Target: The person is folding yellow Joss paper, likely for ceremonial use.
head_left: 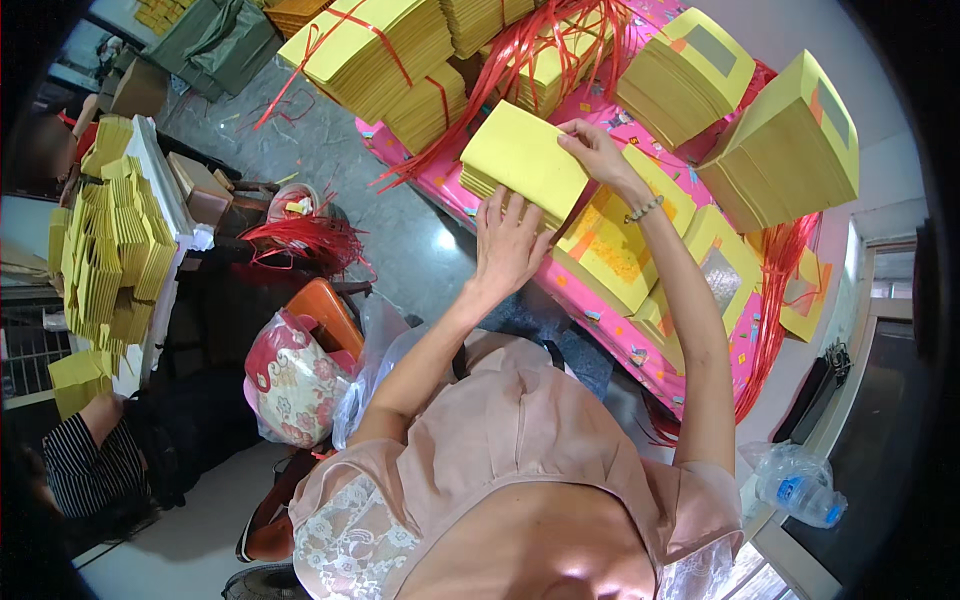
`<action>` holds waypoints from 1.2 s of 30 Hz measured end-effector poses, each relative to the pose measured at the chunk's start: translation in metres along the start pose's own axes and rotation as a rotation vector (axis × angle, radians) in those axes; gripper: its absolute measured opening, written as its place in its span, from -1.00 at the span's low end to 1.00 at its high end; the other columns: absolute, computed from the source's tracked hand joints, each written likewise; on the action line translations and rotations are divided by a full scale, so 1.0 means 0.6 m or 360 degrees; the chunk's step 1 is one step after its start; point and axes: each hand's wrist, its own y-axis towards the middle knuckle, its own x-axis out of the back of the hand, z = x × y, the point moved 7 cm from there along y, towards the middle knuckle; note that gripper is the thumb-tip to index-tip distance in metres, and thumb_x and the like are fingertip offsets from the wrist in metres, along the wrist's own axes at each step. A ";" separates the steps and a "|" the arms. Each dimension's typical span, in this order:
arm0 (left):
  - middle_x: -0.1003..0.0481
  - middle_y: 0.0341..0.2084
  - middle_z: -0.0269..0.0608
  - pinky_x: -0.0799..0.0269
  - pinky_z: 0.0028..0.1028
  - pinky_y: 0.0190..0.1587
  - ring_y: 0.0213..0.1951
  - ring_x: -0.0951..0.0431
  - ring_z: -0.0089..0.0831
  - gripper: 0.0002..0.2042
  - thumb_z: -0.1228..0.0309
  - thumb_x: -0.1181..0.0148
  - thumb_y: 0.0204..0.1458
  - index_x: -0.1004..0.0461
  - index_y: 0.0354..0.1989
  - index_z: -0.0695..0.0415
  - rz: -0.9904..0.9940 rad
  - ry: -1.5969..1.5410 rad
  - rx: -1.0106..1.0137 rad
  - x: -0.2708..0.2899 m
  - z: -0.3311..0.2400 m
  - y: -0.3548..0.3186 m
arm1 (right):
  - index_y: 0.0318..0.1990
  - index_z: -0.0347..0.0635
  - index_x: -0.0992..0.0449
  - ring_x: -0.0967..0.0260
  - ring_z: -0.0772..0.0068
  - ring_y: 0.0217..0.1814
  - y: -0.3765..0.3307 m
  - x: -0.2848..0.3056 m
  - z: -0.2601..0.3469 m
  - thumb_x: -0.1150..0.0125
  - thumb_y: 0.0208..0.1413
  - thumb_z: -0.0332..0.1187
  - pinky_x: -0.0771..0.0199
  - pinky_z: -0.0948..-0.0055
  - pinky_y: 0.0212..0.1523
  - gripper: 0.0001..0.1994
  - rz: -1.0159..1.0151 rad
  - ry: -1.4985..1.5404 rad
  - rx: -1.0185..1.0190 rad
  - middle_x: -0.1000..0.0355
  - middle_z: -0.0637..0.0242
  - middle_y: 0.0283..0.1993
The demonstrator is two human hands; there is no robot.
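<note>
Both my hands are at a stack of folded yellow paper (525, 150) over the near edge of the table. My left hand (510, 240) grips its near side, fingers spread along the edge and thumb toward the right. The fingers of my right hand (597, 155) are bent over the stack's right end. Just right of it lies a flat yellow stack (615, 250) with an orange patch on top. Another yellow stack (715, 275) with a grey rectangle lies beside that. What is under the held stack is hidden.
A pink patterned cloth (615, 335) covers the table. Tied yellow bundles (365, 50) stand at the back; taller stacks (790, 150) stand at the right. Red ribbons (785, 290) hang off the edge. At left, another person's striped sleeve (95, 460) is near a white table (165, 220).
</note>
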 end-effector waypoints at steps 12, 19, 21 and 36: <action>-0.25 0.20 0.13 -0.04 -0.01 0.30 0.29 -0.15 0.14 -0.36 0.37 -0.31 -0.04 -0.20 0.23 0.29 -0.0181 -0.0376 -0.0033 0.006 0.018 -0.009 | -0.05 -0.26 -0.51 -0.37 0.51 -0.20 0.006 0.000 -0.031 -0.14 0.26 -0.24 -0.39 0.41 -0.12 -0.73 -0.0070 -0.0488 0.0097 -0.50 0.30 -0.23; -0.20 0.16 0.19 -0.13 -0.03 0.25 0.23 -0.21 0.15 -0.43 0.39 -0.30 0.00 -0.21 0.17 0.29 -0.0183 -0.0384 0.0011 0.003 0.028 -0.012 | -0.04 -0.27 -0.47 -0.38 0.48 -0.10 -0.007 0.000 -0.012 -0.12 0.27 -0.24 -0.38 0.41 -0.03 -0.73 -0.0110 -0.0570 0.0164 -0.50 0.30 -0.17; -0.20 0.17 0.19 -0.15 -0.04 0.24 0.23 -0.22 0.15 -0.44 0.39 -0.29 0.01 -0.21 0.16 0.29 -0.0201 -0.0437 0.0052 0.003 0.034 -0.012 | -0.05 -0.26 -0.46 -0.31 0.61 -0.20 -0.010 -0.002 -0.009 -0.12 0.29 -0.26 -0.37 0.50 -0.12 -0.75 -0.0128 -0.0598 0.0205 -0.46 0.40 -0.23; -0.25 0.22 0.17 -0.18 -0.10 0.28 0.25 -0.27 0.07 -0.49 0.38 -0.20 0.13 -0.30 0.26 0.20 -0.0152 -0.0307 0.0063 0.015 0.038 -0.001 | -0.02 -0.21 -0.47 -0.49 0.10 0.07 -0.015 -0.005 0.000 -0.16 0.22 -0.19 -0.44 0.19 0.06 -0.69 -0.0127 -0.0671 0.0213 -0.55 0.07 -0.06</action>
